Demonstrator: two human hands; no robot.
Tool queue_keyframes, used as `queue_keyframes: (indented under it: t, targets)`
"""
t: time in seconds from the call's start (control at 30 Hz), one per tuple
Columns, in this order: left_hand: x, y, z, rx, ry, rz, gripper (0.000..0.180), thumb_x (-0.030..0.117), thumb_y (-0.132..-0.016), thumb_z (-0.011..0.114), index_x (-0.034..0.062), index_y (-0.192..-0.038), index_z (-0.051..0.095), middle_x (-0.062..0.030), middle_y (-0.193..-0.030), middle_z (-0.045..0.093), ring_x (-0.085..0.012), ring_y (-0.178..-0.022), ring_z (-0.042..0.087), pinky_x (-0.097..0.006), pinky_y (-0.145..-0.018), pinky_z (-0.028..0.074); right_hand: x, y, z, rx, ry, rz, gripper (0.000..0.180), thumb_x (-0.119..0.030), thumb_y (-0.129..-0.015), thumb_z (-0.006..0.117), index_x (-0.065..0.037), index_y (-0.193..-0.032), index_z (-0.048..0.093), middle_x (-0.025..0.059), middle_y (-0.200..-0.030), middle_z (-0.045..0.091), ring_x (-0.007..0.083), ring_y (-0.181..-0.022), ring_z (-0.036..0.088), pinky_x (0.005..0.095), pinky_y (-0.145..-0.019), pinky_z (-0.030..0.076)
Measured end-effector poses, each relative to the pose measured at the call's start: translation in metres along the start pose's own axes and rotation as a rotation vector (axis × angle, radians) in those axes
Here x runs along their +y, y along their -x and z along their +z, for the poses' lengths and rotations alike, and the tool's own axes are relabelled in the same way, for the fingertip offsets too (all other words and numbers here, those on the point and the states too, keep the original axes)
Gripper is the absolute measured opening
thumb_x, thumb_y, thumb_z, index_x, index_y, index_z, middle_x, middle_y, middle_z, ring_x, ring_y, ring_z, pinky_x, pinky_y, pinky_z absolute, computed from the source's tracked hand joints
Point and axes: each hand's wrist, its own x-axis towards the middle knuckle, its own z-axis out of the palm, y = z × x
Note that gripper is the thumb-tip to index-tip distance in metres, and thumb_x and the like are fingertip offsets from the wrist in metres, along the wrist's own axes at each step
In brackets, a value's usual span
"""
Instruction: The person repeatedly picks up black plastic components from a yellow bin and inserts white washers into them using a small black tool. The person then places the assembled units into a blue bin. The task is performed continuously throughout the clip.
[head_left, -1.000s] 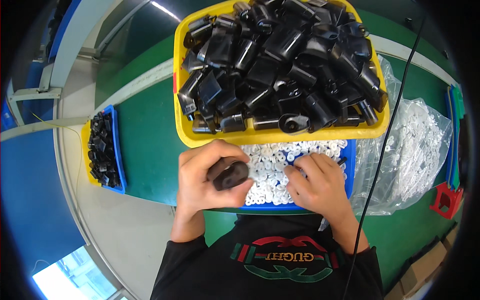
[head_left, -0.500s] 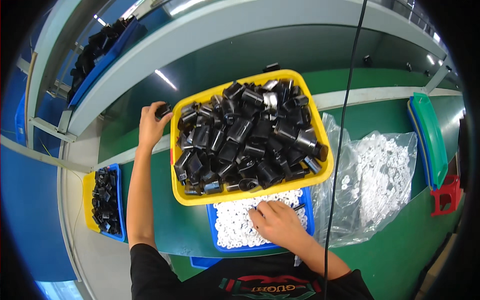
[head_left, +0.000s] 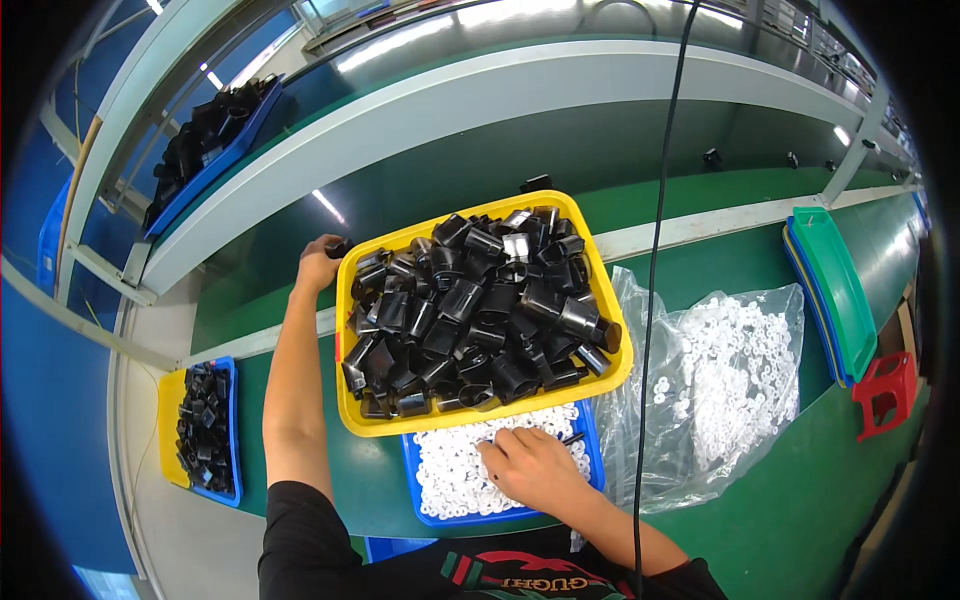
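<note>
Out to the left, my left hand (head_left: pixel 318 265) is closed on a small black plastic part (head_left: pixel 341 248), just beyond the upper left corner of a yellow tray (head_left: pixel 480 418). Glossy black hollow plastic parts (head_left: pixel 460 300) heap up inside that tray. My right hand (head_left: pixel 535 470) rests with bent fingers over small white rings (head_left: pixel 450 475) in a blue tray (head_left: pixel 597 455). A thin black stick-like tool (head_left: pixel 572 438) pokes out behind its knuckles and appears gripped in it; most of it is hidden. The yellow tray overlaps the far edge of the blue one.
A clear plastic bag (head_left: pixel 690 480) of white rings lies to the right. Stacked trays (head_left: pixel 845 310) and a red stool (head_left: pixel 885 395) stand beyond. Black parts fill a yellow-and-blue bin (head_left: pixel 236 440) at left and a blue tray (head_left: pixel 225 165) above. A black cable (head_left: pixel 655 260) hangs in front.
The view has shifted, so trays appear lower and slightly left. My left hand has come closer to the yellow tray's corner with the black part. My right hand stays over the white rings.
</note>
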Motion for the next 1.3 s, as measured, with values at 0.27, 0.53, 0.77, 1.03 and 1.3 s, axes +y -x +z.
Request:
queue_keyframes:
  t: [0.27, 0.53, 0.77, 1.03, 1.3]
  targets:
    - [0.013, -0.014, -0.051, 0.053, 0.162, 0.071, 0.048, 0.009, -0.075, 0.072, 0.008, -0.123, 0.063, -0.0148, -0.115, 0.066, -0.0253, -0.101, 0.065, -0.036, -0.089, 0.052, -0.003, -0.004, 0.002, 0.02, -0.019, 0.028, 0.022, -0.015, -0.072, 0.068, -0.007, -0.092, 0.064, 0.0041, -0.077, 0.055, 0.0196, -0.071, 0.06, 0.0317, -0.066, 0.049]
    - [0.217, 0.044, -0.064, -0.237, 0.096, 0.61, 0.047, 0.032, -0.085, 0.07, 0.0043, -0.122, 0.064, -0.0187, -0.109, 0.068, -0.0293, -0.1, 0.065, -0.039, -0.089, 0.05, 0.0, -0.003, -0.001, -0.039, -0.031, 0.01, 0.017, -0.015, -0.073, 0.065, -0.007, -0.088, 0.063, 0.0032, -0.076, 0.054, 0.0187, -0.073, 0.06, 0.0305, -0.067, 0.05]
    - [0.231, 0.035, -0.053, -0.464, 0.057, 0.583, 0.052, 0.023, -0.076, 0.078, 0.0035, -0.122, 0.063, -0.0211, -0.105, 0.068, -0.0322, -0.097, 0.065, -0.039, -0.087, 0.05, 0.003, -0.001, 0.002, 0.024, -0.101, 0.005, 0.016, -0.016, -0.071, 0.071, -0.011, -0.082, 0.062, 0.0031, -0.074, 0.052, 0.0201, -0.068, 0.059, 0.0326, -0.063, 0.049]
    - [0.223, 0.08, -0.081, -0.343, 0.475, 0.499, 0.048, 0.008, -0.076, 0.075, -0.0004, -0.12, 0.06, -0.0119, -0.111, 0.065, -0.0239, -0.1, 0.064, -0.035, -0.091, 0.05, 0.002, -0.001, -0.005, -0.004, -0.143, 0.033, 0.018, -0.015, -0.071, 0.07, -0.01, -0.087, 0.064, 0.004, -0.081, 0.054, 0.02, -0.072, 0.061, 0.0323, -0.065, 0.051]
    - [0.183, 0.196, -0.098, -0.445, 1.297, 0.582, 0.05, 0.0, -0.06, 0.083, 0.0099, -0.097, 0.051, -0.016, -0.098, 0.064, -0.0237, -0.095, 0.06, -0.035, -0.086, 0.047, 0.002, -0.001, -0.009, -0.012, -0.195, 0.053, 0.022, -0.013, -0.07, 0.071, -0.008, -0.09, 0.062, 0.005, -0.088, 0.054, 0.0201, -0.078, 0.063, 0.033, -0.068, 0.053]
